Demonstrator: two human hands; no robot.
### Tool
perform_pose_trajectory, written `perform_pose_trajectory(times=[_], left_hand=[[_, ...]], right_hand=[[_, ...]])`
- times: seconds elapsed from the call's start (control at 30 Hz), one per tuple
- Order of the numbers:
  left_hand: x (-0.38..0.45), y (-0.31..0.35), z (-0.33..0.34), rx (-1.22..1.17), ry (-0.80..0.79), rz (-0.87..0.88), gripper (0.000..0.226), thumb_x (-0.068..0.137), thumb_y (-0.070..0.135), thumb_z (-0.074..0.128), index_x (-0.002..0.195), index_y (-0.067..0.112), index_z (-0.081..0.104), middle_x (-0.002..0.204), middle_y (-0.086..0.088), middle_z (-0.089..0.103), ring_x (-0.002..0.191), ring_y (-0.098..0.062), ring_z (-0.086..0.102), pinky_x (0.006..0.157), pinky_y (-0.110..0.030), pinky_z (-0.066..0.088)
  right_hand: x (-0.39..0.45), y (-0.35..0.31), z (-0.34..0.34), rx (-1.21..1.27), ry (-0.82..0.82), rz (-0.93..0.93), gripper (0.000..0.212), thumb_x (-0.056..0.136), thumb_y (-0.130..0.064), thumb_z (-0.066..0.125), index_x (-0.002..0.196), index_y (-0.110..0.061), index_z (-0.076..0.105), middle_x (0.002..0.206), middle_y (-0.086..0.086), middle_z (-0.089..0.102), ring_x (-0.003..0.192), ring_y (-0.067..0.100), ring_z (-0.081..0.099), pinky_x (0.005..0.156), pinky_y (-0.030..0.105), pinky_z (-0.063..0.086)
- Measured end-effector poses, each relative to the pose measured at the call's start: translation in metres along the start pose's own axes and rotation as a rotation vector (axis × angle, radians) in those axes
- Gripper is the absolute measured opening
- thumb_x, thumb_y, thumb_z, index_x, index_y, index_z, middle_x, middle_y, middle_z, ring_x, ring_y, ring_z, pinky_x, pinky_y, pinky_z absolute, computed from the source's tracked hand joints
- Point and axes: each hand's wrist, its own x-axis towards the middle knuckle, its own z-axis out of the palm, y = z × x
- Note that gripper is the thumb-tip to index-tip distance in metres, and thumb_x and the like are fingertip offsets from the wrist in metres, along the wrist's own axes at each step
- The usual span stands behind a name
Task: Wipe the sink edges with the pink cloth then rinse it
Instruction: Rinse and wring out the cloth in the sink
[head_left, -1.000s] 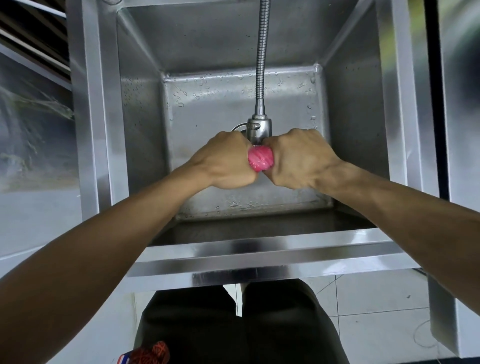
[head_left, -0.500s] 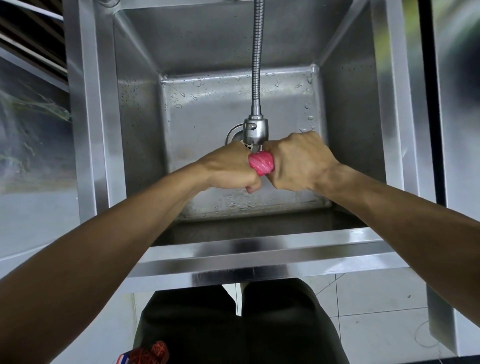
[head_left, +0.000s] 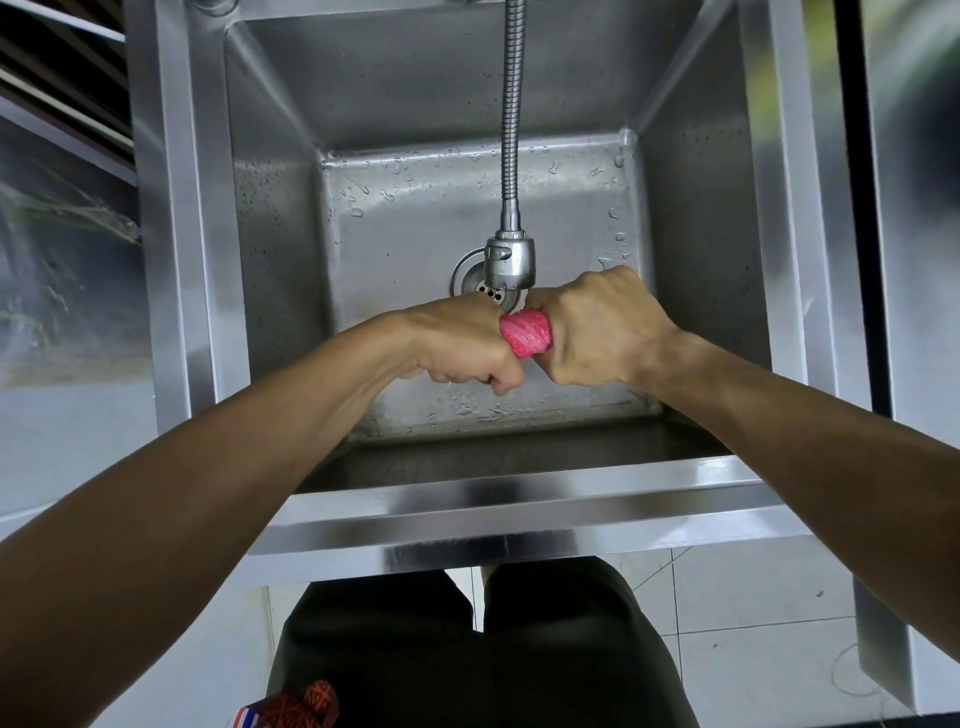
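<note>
The pink cloth (head_left: 525, 332) is twisted into a tight roll, and only a short stretch of it shows between my two fists. My left hand (head_left: 457, 348) grips its left end and my right hand (head_left: 597, 327) grips its right end; both are closed tight over the steel sink (head_left: 519, 514). They hover just below the faucet's spray head (head_left: 510, 262). A drop hangs under my left fist. The basin floor carries scattered water drops. The drain (head_left: 475, 283) peeks out behind the spray head.
The flexible metal faucet hose (head_left: 511, 109) hangs from the top into the basin's middle. Broad steel rims run along the sink's left (head_left: 171, 260) and right (head_left: 789, 260). My dark trousers and the white floor tiles (head_left: 753, 649) show below the front edge.
My left fist has rotated and dropped a little while the right stayed level, so the cloth roll is twisted tighter and tilted. The drain has come into view behind the spray head.
</note>
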Motion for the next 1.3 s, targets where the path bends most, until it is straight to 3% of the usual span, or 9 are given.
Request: perform_pose_trajectory(times=[0.37, 0.63, 0.77, 0.87, 0.93, 1.0, 1.07, 1.13, 1.3], left_hand=[[0.003, -0.004, -0.003, -0.130, -0.108, 0.006, 0.039, 0.078, -0.003, 0.068, 0.050, 0.017, 0.049, 0.048, 0.000, 0.039, 0.040, -0.014, 0.028, 0.047, -0.022, 0.020], [-0.012, 0.004, -0.001, 0.283, 0.197, 0.162, 0.022, 0.080, 0.032, 0.080, 0.077, 0.014, 0.068, 0.057, 0.005, 0.066, 0.051, -0.012, 0.062, 0.046, -0.022, 0.046], [-0.021, -0.002, -0.009, 0.673, 0.611, 0.413, 0.019, 0.085, 0.027, 0.080, 0.100, 0.018, 0.073, 0.104, -0.001, 0.069, 0.077, -0.024, 0.068, 0.070, -0.035, 0.057], [-0.024, -0.003, -0.009, 0.827, 0.787, 0.595, 0.023, 0.085, 0.020, 0.080, 0.104, 0.012, 0.069, 0.154, -0.007, 0.042, 0.094, -0.032, 0.066, 0.064, -0.042, 0.056], [-0.027, 0.000, -0.011, 0.885, 0.841, 0.673, 0.015, 0.089, 0.018, 0.072, 0.099, 0.009, 0.066, 0.165, -0.005, 0.030, 0.109, -0.032, 0.060, 0.058, -0.043, 0.055], [-0.028, -0.001, -0.019, 0.982, 0.834, 0.695, 0.014, 0.085, 0.011, 0.072, 0.097, 0.007, 0.065, 0.159, -0.009, 0.044, 0.100, -0.035, 0.063, 0.051, -0.041, 0.053], [-0.029, -0.003, -0.027, 1.089, 0.773, 0.678, 0.028, 0.074, 0.002, 0.082, 0.097, 0.004, 0.068, 0.118, -0.015, 0.071, 0.074, -0.038, 0.066, 0.046, -0.036, 0.047], [-0.027, -0.004, -0.029, 1.092, 0.717, 0.589, 0.031, 0.077, 0.007, 0.082, 0.103, 0.005, 0.067, 0.083, -0.012, 0.068, 0.063, -0.037, 0.064, 0.051, -0.035, 0.040], [-0.021, 0.009, -0.023, 0.867, 0.604, 0.300, 0.019, 0.088, 0.029, 0.067, 0.076, 0.019, 0.056, 0.065, 0.002, 0.048, 0.064, -0.026, 0.056, 0.063, -0.035, 0.047]], right_hand=[[0.005, 0.004, -0.005, 0.007, 0.004, -0.045, 0.016, 0.088, -0.028, 0.063, 0.097, -0.015, 0.069, 0.075, 0.006, 0.072, 0.063, 0.031, 0.058, 0.072, 0.036, 0.047], [0.002, 0.002, -0.022, -0.079, -0.120, -0.001, 0.024, 0.095, -0.043, 0.060, 0.111, -0.026, 0.064, 0.082, -0.008, 0.065, 0.071, 0.021, 0.056, 0.072, 0.032, 0.044], [0.010, 0.007, -0.049, 0.622, -0.600, 0.200, 0.042, 0.077, -0.055, 0.085, 0.109, -0.039, 0.064, 0.095, -0.018, 0.069, 0.088, 0.004, 0.068, 0.076, 0.024, 0.057], [0.022, 0.023, -0.054, 0.954, -0.852, 0.220, 0.050, 0.075, -0.041, 0.091, 0.116, -0.025, 0.069, 0.115, -0.006, 0.074, 0.115, 0.011, 0.070, 0.096, 0.038, 0.061], [0.030, 0.025, -0.050, 1.083, -1.005, 0.190, 0.043, 0.082, -0.027, 0.084, 0.119, -0.013, 0.068, 0.125, 0.004, 0.073, 0.116, 0.021, 0.071, 0.090, 0.039, 0.062], [0.032, 0.020, -0.042, 1.172, -1.131, 0.167, 0.021, 0.090, -0.016, 0.073, 0.106, -0.005, 0.066, 0.104, 0.010, 0.075, 0.087, 0.021, 0.076, 0.069, 0.030, 0.063], [0.032, 0.010, -0.041, 1.111, -1.064, 0.230, 0.018, 0.091, -0.019, 0.078, 0.082, -0.015, 0.063, 0.069, 0.001, 0.060, 0.053, 0.010, 0.056, 0.049, 0.021, 0.050], [0.031, 0.002, -0.043, 0.839, -0.860, 0.276, 0.034, 0.087, -0.027, 0.082, 0.067, -0.021, 0.055, 0.055, -0.004, 0.048, 0.043, 0.010, 0.040, 0.045, 0.023, 0.040], [0.027, -0.018, -0.044, 0.433, -0.454, 0.307, 0.027, 0.085, -0.024, 0.074, 0.067, -0.017, 0.055, 0.053, -0.006, 0.054, 0.047, 0.014, 0.053, 0.043, 0.022, 0.039]])
